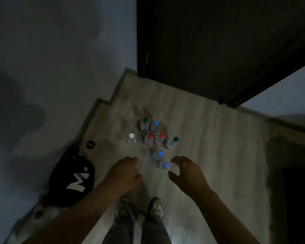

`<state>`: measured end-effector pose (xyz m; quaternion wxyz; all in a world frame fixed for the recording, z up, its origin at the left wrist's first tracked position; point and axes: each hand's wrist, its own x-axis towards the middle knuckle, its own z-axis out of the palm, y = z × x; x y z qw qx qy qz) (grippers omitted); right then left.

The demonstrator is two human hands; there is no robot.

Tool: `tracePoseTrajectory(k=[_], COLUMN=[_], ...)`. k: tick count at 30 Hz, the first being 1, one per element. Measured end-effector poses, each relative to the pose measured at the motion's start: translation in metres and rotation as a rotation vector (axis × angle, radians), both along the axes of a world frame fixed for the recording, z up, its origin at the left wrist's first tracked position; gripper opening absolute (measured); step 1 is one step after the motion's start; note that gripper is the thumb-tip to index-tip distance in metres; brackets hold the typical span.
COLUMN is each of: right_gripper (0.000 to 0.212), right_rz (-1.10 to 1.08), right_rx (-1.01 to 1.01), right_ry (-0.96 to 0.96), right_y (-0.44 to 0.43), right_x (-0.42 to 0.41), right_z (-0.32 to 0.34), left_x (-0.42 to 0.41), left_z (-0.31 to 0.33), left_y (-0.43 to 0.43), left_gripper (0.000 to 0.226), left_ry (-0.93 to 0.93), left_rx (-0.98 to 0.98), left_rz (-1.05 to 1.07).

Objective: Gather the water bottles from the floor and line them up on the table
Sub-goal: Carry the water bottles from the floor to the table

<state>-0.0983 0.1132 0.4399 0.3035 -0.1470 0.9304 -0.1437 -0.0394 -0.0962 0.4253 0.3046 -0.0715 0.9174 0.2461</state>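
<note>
Several clear water bottles stand in a cluster on the pale wood floor. A white-capped bottle is at the left. Two red-capped bottles stand in the middle, a green-capped bottle and a blue-capped one behind them. Another green-capped bottle leans at the right. Two blue-capped bottles are nearest me, the closest beside my right hand. That hand is open, fingers curved, touching nothing. My left hand hovers open, left of the near bottles. No table is in view.
A black bag with white lettering lies on the floor at the left by the grey wall, a small black round object just beyond it. A dark door stands behind the bottles. My two shoes are below the hands.
</note>
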Motion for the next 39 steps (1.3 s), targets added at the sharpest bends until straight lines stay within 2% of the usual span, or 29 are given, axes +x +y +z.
tracePoseTrajectory(k=[5, 11, 14, 16, 20, 24, 29, 32, 34, 39], right_gripper=[0.040, 0.046, 0.036, 0.033, 0.044, 0.049, 0.051, 0.047, 0.043, 0.036], right_rz=[-0.032, -0.051, -0.037, -0.046, -0.025, 0.026, -0.035, -0.096, -0.118, -0.128], right_rx=[-0.020, -0.093, -0.111, -0.122, -0.121, -0.137, -0.195, -0.216, -0.237, -0.274], right_ry=[-0.012, 0.032, 0.102, 0.172, 0.318, 0.382, 0.429, 0.376, 0.344, 0.318], right_y=[0.004, -0.001, -0.001, 0.003, 0.010, 0.005, 0.006, 0.008, 0.009, 0.004], right_x=[-0.018, -0.035, -0.044, -0.047, -0.054, -0.065, -0.072, -0.072, -0.072, -0.073], right_z=[-0.105, -0.235, -0.294, -0.329, -0.389, -0.425, -0.451, -0.456, -0.458, -0.463], left_x=[-0.014, -0.028, -0.037, -0.044, -0.058, -0.066, -0.074, -0.085, -0.096, -0.122], left_z=[-0.107, -0.237, -0.296, -0.332, -0.389, -0.419, -0.436, -0.436, -0.436, -0.438], left_y=[0.004, 0.007, 0.006, 0.005, 0.003, -0.005, -0.010, -0.003, -0.001, -0.004], left_gripper=[0.040, 0.031, 0.029, 0.036, 0.036, 0.023, 0.047, 0.042, 0.039, 0.029], left_ry=[0.002, 0.110, 0.202, 0.245, 0.350, 0.395, 0.492, 0.456, 0.468, 0.468], left_rx=[0.009, 0.032, 0.074, 0.083, 0.117, 0.208, 0.172, 0.300, 0.319, 0.301], left_rz=[0.028, 0.026, 0.047, 0.077, 0.060, 0.081, 0.071, 0.180, 0.231, 0.145])
